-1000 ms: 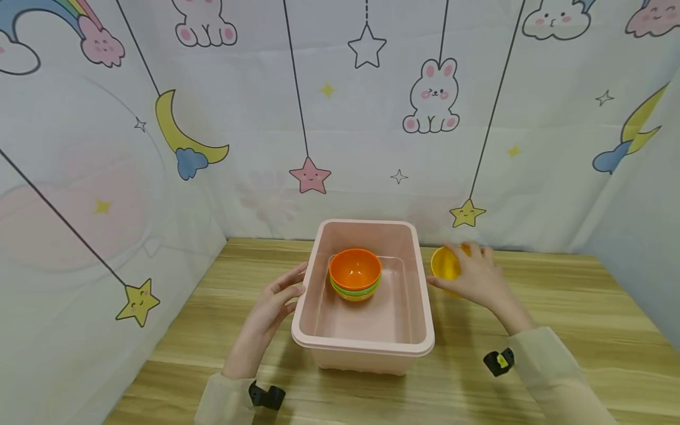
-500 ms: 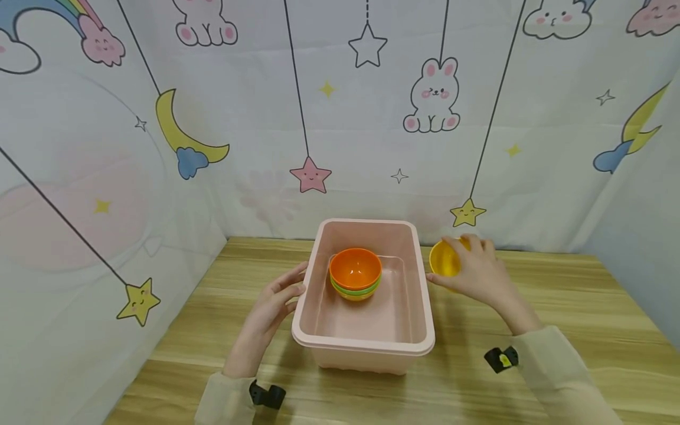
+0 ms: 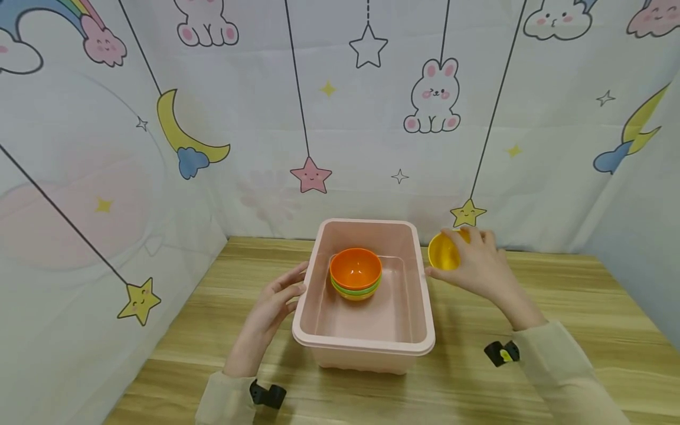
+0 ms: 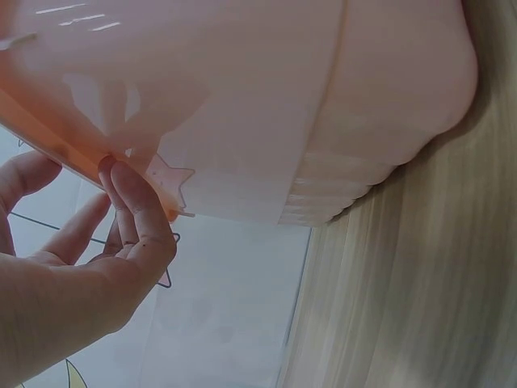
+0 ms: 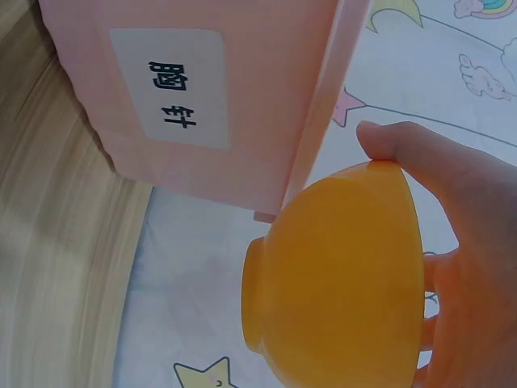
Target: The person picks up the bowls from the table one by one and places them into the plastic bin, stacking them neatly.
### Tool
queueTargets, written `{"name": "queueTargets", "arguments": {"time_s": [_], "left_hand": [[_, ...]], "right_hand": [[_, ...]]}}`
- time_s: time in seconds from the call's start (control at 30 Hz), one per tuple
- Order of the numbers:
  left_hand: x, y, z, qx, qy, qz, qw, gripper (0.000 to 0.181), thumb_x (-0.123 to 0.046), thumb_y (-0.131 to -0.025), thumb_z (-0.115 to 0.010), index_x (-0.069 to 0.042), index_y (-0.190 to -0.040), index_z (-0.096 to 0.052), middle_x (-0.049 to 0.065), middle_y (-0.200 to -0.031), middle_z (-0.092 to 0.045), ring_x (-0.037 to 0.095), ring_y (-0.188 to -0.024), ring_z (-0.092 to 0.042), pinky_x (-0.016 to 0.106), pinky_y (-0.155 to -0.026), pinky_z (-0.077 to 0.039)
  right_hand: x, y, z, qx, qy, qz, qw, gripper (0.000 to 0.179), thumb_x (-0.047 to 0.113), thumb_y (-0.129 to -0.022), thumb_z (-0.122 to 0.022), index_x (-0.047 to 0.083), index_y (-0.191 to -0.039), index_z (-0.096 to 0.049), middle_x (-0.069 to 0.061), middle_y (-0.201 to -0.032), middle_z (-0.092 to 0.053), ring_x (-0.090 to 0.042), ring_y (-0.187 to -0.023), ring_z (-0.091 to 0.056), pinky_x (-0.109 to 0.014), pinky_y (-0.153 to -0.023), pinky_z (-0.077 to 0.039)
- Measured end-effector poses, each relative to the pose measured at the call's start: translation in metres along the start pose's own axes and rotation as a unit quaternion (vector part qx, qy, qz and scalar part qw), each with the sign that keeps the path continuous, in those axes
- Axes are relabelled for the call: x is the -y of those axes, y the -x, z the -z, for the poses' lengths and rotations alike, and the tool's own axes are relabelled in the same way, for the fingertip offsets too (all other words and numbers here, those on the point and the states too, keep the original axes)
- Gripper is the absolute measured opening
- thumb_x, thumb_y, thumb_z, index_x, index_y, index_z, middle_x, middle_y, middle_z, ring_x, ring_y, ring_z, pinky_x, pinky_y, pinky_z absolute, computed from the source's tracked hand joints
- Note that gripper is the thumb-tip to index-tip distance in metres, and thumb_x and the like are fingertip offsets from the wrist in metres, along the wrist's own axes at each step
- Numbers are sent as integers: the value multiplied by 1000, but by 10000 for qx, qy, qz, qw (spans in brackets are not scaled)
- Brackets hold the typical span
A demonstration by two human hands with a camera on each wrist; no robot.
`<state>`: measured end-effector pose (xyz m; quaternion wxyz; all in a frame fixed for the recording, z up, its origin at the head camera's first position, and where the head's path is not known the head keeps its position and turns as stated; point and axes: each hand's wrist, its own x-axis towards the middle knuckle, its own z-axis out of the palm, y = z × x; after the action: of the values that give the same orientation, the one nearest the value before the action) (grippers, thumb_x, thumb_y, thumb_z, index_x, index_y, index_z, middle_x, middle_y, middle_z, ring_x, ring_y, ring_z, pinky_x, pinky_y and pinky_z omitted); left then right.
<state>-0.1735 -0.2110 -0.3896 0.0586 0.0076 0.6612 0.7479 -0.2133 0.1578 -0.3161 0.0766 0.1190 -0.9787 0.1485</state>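
My right hand (image 3: 480, 262) grips a yellow bowl (image 3: 442, 252) by its rim, just right of the pink plastic bin (image 3: 363, 345). In the right wrist view the yellow bowl (image 5: 339, 283) is raised beside the bin, its foot facing away from the palm, the thumb at the rim and other fingers partly hidden behind. My left hand (image 3: 271, 304) rests its fingertips against the bin's left rim, fingers loosely bent; the left wrist view shows the hand (image 4: 105, 250) at the lip. Inside the bin sits a nested stack of bowls, an orange bowl (image 3: 356, 270) on top, green and yellow below.
The bin stands on a wood-grain table (image 3: 249, 254). A cartoon-printed cloth (image 3: 372, 147) hangs close behind the table and along its left side. A white label (image 5: 174, 89) with dark characters is on the bin's outer wall. A small black device (image 3: 268, 394) sits at each wrist.
My right hand has lifted the yellow bowl upward beside the bin and moved it slightly left. The left hand, the bin and the stacked bowls have stayed in place.
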Motion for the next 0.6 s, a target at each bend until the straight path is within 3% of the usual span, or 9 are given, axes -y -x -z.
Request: {"name": "queueTargets", "arguments": {"time_s": [0.6], "left_hand": [[2, -2, 1, 14, 8, -18, 10000, 57, -8, -91, -57, -5, -145, -41, 13, -136, -47, 9, -109, -56, 32, -91, -48]], "right_hand": [[16, 0, 12, -127, 62, 133, 9998, 92, 67, -74, -66, 18, -146, -38, -24, -145, -31, -49, -126, -25, -68, -84, -37]]}}
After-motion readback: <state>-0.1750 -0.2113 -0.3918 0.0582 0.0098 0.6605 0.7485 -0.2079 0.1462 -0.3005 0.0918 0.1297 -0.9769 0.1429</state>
